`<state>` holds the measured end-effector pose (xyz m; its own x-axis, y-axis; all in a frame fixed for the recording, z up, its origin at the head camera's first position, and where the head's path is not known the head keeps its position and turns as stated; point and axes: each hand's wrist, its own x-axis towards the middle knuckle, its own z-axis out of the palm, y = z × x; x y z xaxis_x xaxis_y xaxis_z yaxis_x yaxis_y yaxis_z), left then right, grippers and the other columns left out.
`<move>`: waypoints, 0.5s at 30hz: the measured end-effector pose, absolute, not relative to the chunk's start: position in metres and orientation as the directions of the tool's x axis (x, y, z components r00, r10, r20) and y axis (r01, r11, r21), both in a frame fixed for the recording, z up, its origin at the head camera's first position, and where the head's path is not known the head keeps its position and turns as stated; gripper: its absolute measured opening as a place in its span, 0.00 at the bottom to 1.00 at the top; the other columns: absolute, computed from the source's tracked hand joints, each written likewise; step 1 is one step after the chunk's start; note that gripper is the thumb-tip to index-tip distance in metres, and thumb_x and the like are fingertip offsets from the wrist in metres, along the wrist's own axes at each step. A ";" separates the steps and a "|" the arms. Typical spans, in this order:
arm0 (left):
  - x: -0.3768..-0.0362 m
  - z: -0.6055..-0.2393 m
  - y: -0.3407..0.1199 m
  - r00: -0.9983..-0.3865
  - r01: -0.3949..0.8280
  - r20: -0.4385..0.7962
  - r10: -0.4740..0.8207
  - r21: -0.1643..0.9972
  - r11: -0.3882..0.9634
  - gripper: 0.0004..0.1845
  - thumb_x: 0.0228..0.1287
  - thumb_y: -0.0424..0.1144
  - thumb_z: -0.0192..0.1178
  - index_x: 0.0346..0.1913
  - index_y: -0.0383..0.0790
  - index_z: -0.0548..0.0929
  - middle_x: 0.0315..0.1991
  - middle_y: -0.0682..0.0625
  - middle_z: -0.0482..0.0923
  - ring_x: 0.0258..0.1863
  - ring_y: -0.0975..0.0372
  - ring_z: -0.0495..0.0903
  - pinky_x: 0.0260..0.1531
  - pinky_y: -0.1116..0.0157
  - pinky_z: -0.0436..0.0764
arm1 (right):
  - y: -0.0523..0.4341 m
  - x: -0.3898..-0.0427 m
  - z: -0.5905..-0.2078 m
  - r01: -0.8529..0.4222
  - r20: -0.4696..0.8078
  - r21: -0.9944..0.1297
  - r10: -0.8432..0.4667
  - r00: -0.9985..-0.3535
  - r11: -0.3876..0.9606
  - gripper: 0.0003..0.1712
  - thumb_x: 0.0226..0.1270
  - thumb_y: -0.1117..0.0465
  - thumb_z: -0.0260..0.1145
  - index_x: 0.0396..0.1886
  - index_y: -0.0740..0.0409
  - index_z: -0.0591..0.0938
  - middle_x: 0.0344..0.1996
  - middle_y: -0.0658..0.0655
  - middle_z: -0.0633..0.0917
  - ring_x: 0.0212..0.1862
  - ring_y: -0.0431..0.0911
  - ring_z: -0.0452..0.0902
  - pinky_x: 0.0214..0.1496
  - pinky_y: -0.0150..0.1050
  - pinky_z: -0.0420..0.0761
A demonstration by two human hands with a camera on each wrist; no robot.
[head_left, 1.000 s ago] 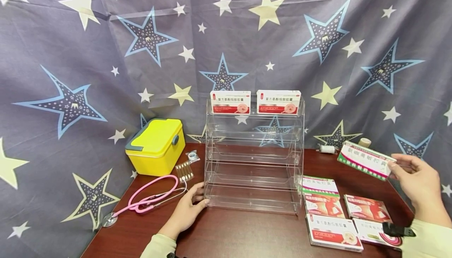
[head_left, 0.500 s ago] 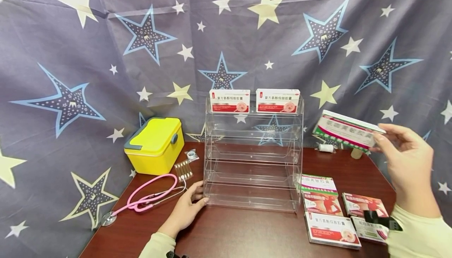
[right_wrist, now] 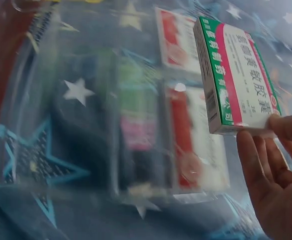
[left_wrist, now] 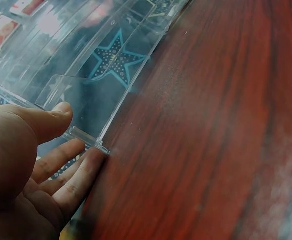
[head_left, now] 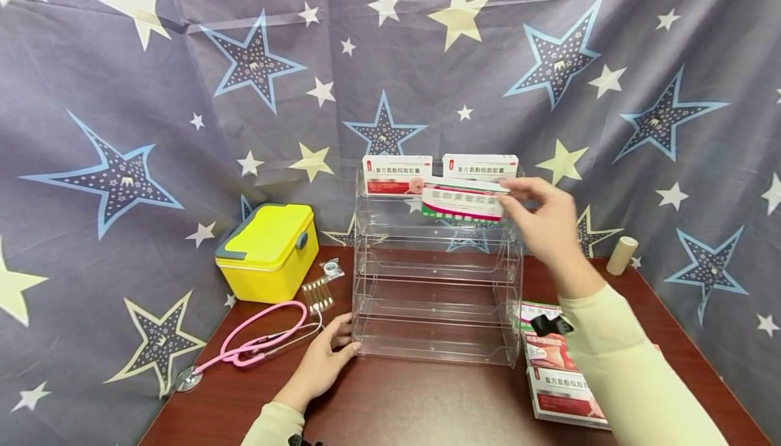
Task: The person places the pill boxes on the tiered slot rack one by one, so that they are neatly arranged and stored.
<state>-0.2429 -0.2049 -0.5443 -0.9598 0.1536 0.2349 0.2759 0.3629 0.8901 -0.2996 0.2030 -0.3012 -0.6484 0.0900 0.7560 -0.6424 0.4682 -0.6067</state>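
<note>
The right hand [head_left: 543, 219] pinches a green-and-pink box [head_left: 464, 203] with Chinese print, too blurred to read, before the clear rack's [head_left: 438, 276] upper tiers. The left hand [head_left: 323, 358], fingers relaxed, rests against the rack's base on the tabletop [head_left: 415, 402].

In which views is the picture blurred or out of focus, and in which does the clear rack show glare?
Head view: mostly sharp, evenly lit; the green-and-white box is slightly smeared. Left wrist view: the left hand is clear, the clear rack hazy with a bright glare patch. Right wrist view: the box is readable; the rack behind it is heavily blurred.
</note>
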 end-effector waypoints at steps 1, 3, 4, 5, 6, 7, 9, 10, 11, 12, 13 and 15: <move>-0.243 -0.545 -0.205 -0.960 0.275 0.234 0.152 0.891 0.363 0.29 0.68 0.32 0.71 0.70 0.48 0.77 0.53 0.43 0.83 0.49 0.55 0.84 0.51 0.61 0.83 | 0.196 -0.305 -0.303 -0.633 0.748 -0.610 0.083 -0.658 0.477 0.11 0.67 0.65 0.77 0.48 0.59 0.91 0.32 0.59 0.90 0.29 0.38 0.83 0.29 0.25 0.77; -0.243 -0.545 -0.205 -0.961 0.272 0.233 0.149 0.892 0.362 0.29 0.68 0.32 0.71 0.70 0.49 0.77 0.53 0.44 0.84 0.49 0.56 0.84 0.51 0.61 0.82 | 0.183 -0.316 -0.305 -0.613 0.736 -0.612 0.077 -0.672 0.499 0.11 0.67 0.64 0.77 0.48 0.57 0.91 0.33 0.58 0.91 0.32 0.41 0.84 0.33 0.28 0.78; -0.244 -0.546 -0.205 -0.961 0.272 0.233 0.149 0.891 0.362 0.29 0.68 0.32 0.71 0.70 0.48 0.77 0.53 0.44 0.84 0.49 0.56 0.84 0.51 0.61 0.82 | 0.176 -0.320 -0.307 -0.601 0.730 -0.613 0.076 -0.679 0.513 0.10 0.67 0.63 0.77 0.48 0.57 0.91 0.34 0.57 0.91 0.35 0.42 0.84 0.36 0.30 0.78; -0.244 -0.546 -0.205 -0.961 0.271 0.232 0.149 0.892 0.363 0.30 0.68 0.32 0.71 0.70 0.49 0.77 0.53 0.45 0.84 0.49 0.56 0.84 0.51 0.61 0.82 | 0.171 -0.325 -0.308 -0.592 0.723 -0.614 0.072 -0.687 0.522 0.10 0.67 0.63 0.77 0.48 0.56 0.91 0.34 0.57 0.91 0.38 0.44 0.84 0.40 0.32 0.77; -0.244 -0.546 -0.205 -0.961 0.272 0.232 0.150 0.892 0.361 0.30 0.68 0.32 0.71 0.70 0.49 0.77 0.53 0.45 0.84 0.49 0.57 0.85 0.51 0.61 0.82 | 0.165 -0.329 -0.310 -0.583 0.714 -0.619 0.069 -0.696 0.526 0.10 0.67 0.63 0.77 0.48 0.55 0.91 0.34 0.56 0.91 0.41 0.46 0.84 0.43 0.35 0.76; -0.244 -0.547 -0.205 -0.961 0.272 0.232 0.152 0.893 0.359 0.30 0.68 0.32 0.71 0.70 0.49 0.77 0.53 0.45 0.84 0.49 0.57 0.85 0.52 0.61 0.82 | 0.160 -0.332 -0.312 -0.575 0.705 -0.626 0.066 -0.707 0.527 0.10 0.67 0.63 0.77 0.48 0.55 0.91 0.34 0.56 0.91 0.43 0.47 0.83 0.45 0.38 0.75; -0.244 -0.547 -0.205 -0.961 0.272 0.231 0.153 0.894 0.357 0.30 0.68 0.32 0.71 0.70 0.49 0.77 0.53 0.45 0.84 0.49 0.57 0.84 0.52 0.61 0.82 | 0.150 -0.339 -0.316 -0.564 0.683 -0.642 0.054 -0.728 0.519 0.10 0.67 0.62 0.77 0.47 0.54 0.91 0.34 0.56 0.91 0.45 0.48 0.82 0.48 0.41 0.74; -0.244 -0.547 -0.205 -0.961 0.271 0.231 0.153 0.894 0.357 0.30 0.68 0.32 0.71 0.70 0.49 0.77 0.53 0.45 0.84 0.49 0.57 0.84 0.52 0.61 0.82 | 0.145 -0.342 -0.318 -0.559 0.674 -0.646 0.047 -0.737 0.520 0.11 0.67 0.62 0.77 0.48 0.54 0.91 0.33 0.56 0.91 0.44 0.49 0.82 0.47 0.42 0.74; -0.244 -0.546 -0.205 -0.961 0.270 0.230 0.152 0.894 0.357 0.30 0.68 0.32 0.71 0.70 0.49 0.77 0.53 0.45 0.84 0.49 0.57 0.84 0.52 0.61 0.82 | 0.140 -0.344 -0.319 -0.552 0.665 -0.652 0.042 -0.746 0.519 0.11 0.67 0.62 0.77 0.48 0.54 0.91 0.33 0.56 0.91 0.43 0.49 0.82 0.45 0.43 0.74; -0.244 -0.546 -0.205 -0.961 0.271 0.231 0.151 0.895 0.355 0.29 0.68 0.32 0.71 0.70 0.49 0.77 0.53 0.45 0.83 0.49 0.57 0.84 0.52 0.61 0.82 | 0.136 -0.346 -0.321 -0.544 0.654 -0.661 0.040 -0.756 0.517 0.11 0.67 0.62 0.77 0.48 0.53 0.91 0.33 0.55 0.91 0.41 0.48 0.82 0.43 0.43 0.75; -0.244 -0.546 -0.205 -0.961 0.270 0.231 0.151 0.895 0.355 0.29 0.68 0.32 0.71 0.70 0.49 0.77 0.53 0.45 0.83 0.49 0.57 0.84 0.52 0.61 0.82 | 0.132 -0.348 -0.322 -0.537 0.644 -0.667 0.038 -0.764 0.516 0.11 0.67 0.61 0.77 0.48 0.53 0.91 0.33 0.55 0.91 0.39 0.48 0.83 0.42 0.43 0.75; -0.244 -0.545 -0.205 -0.962 0.269 0.230 0.149 0.896 0.353 0.29 0.68 0.32 0.71 0.70 0.48 0.77 0.53 0.45 0.83 0.49 0.56 0.84 0.52 0.61 0.82 | 0.125 -0.350 -0.324 -0.527 0.628 -0.679 0.032 -0.778 0.511 0.11 0.67 0.61 0.77 0.48 0.53 0.90 0.33 0.55 0.90 0.36 0.48 0.83 0.41 0.43 0.77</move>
